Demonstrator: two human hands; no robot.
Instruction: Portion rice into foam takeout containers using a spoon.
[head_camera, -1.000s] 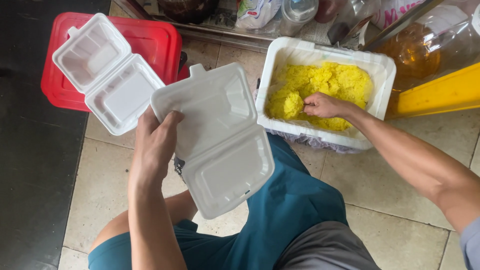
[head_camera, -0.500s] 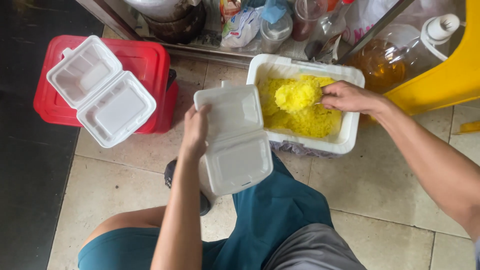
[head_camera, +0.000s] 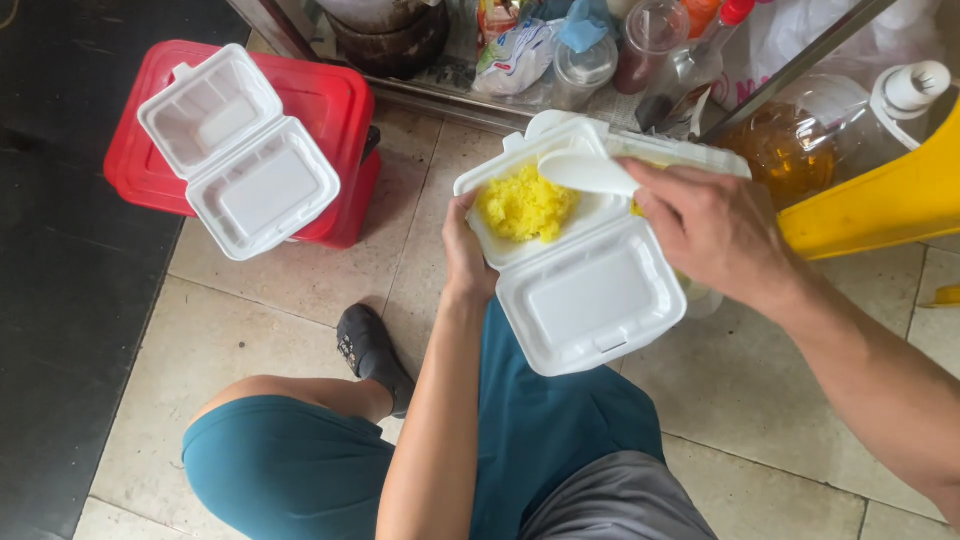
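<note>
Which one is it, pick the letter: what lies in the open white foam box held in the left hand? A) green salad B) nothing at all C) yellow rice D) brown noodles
C: a heap of yellow rice sits in one half of the foam box that the left hand holds, while the right hand holds a white spoon over it.

This looks like a street-food stall worked at floor level. On the tiled floor (head_camera: 300, 290) sit open foam takeaway boxes (head_camera: 240, 150), a red plastic crate (head_camera: 330, 100) and a big bottle of cooking oil (head_camera: 800, 140). Jars, cups and bagged goods crowd a low metal shelf (head_camera: 450, 100).
</note>
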